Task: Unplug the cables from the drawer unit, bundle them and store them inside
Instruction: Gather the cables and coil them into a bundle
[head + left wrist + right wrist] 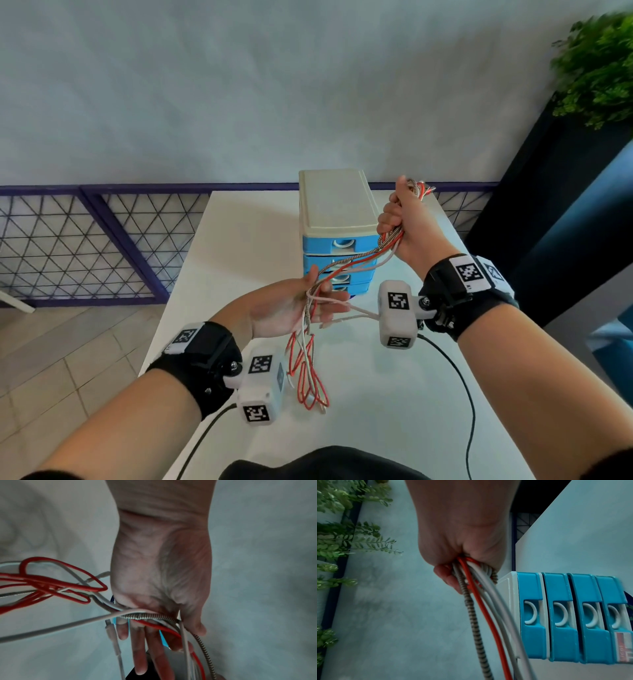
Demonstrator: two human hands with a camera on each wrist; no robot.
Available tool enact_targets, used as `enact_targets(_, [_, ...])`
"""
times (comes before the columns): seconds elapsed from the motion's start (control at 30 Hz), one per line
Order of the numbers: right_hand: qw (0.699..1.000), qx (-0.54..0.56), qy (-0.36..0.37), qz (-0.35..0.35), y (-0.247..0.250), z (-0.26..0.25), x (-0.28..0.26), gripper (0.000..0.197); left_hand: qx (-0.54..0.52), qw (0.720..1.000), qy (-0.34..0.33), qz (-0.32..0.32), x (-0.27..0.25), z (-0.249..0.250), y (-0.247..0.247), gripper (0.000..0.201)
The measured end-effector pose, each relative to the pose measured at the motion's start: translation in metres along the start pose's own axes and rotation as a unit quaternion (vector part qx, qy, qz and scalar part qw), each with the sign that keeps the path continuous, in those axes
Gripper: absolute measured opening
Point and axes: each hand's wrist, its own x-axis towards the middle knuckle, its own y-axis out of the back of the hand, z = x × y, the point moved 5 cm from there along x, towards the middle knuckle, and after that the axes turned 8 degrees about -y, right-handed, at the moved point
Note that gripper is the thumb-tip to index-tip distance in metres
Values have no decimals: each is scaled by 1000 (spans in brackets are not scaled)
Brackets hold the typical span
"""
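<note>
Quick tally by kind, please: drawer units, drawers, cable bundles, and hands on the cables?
drawer unit: 1
blue drawers: 4
cable bundle: 1 (red, white and braided strands; separate cables cannot be counted)
Hands on it: 2, left hand and right hand
Total: 8

Left hand (pixel 291 308): palm up, fingers (pixel 142 655) straight and spread, cables (pixel 342 267) draped across the palm.
Right hand (pixel 407 222): raised higher than the left, fist closed round the cables, thumb on top.
Forearms: both bare, reaching forward.
Wrists: each wears a black strap carrying a white camera block.
</note>
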Motion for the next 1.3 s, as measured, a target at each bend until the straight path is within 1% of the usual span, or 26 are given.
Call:
enact_targets(0.1, [1000,13,-2,-8,1,3,0,38,-26,999,-15,46,0,-1,2,33])
enact_targets(0.2, [1000,24,-2,-10,0,6,0,38,-118,988,-40,93,3,0,2,34])
enact_targets(0.27, [1000,24,-2,-6,1,7,1,39,-167,978,-43,120,5,-1,3,35])
enact_targets(0.33, [1000,26,-2,-2,3,7,1,38,-190,973,-32,123,8,0,2,33])
enact_targets(0.37, [1000,28,-2,-2,4,7,1,38,-180,976,-19,123,7,1,1,31])
enact_targets(0.4, [1000,30,-2,-1,4,6,1,38,-146,981,-6,124,6,3,0,31])
enact_targets(0.47, [1000,25,0,2,6,5,0,38,-24,991,11,129,4,9,1,32])
enact_targets(0.5, [1000,14,1,5,7,4,-2,38,44,991,13,129,2,13,1,32])
enact_targets(0.57, [999,-41,3,8,7,2,-4,37,171,977,2,126,0,23,2,30])
enact_targets(0.6, [996,-91,5,7,6,2,-7,36,232,965,-12,121,0,30,1,28])
enact_targets(0.63, [989,-148,5,3,3,2,-9,35,299,947,-30,113,-1,38,-1,28])
enact_targets(0.67, [979,-202,0,-5,0,4,-12,33,377,919,-49,103,-2,47,-4,28])
enact_targets(0.73, [960,-278,-17,-27,-7,9,-18,30,527,842,-79,87,-2,63,-12,28])
enact_targets(0.77, [952,-303,-29,-42,-10,12,-22,31,576,808,-98,79,-1,69,-17,27])
enact_targets(0.8, [942,-327,-44,-59,-13,15,-23,32,609,781,-119,73,0,74,-22,27])
enact_targets(0.87, [919,-375,-80,-95,-19,21,-29,34,654,737,-153,77,2,81,-29,26])
enact_targets(0.9, [907,-393,-99,-113,-21,24,-33,36,667,721,-168,85,3,83,-32,25])
enact_targets(0.97, [893,-401,-135,-156,-26,30,-40,42,676,702,-201,99,3,87,-38,19])
enact_targets(1.03, [896,-365,-166,-192,-31,35,-47,45,673,691,-240,108,3,89,-43,15])
enact_targets(1.13, [898,-329,-194,-220,-35,39,-53,46,677,669,-283,118,2,89,-49,13])
enact_targets(1.23, [891,-329,-204,-238,-31,41,-54,42,694,645,-292,127,1,87,-51,14])
enact_targets(1.3, [886,-330,-210,-249,-28,44,-53,37,712,623,-297,131,0,84,-53,14])
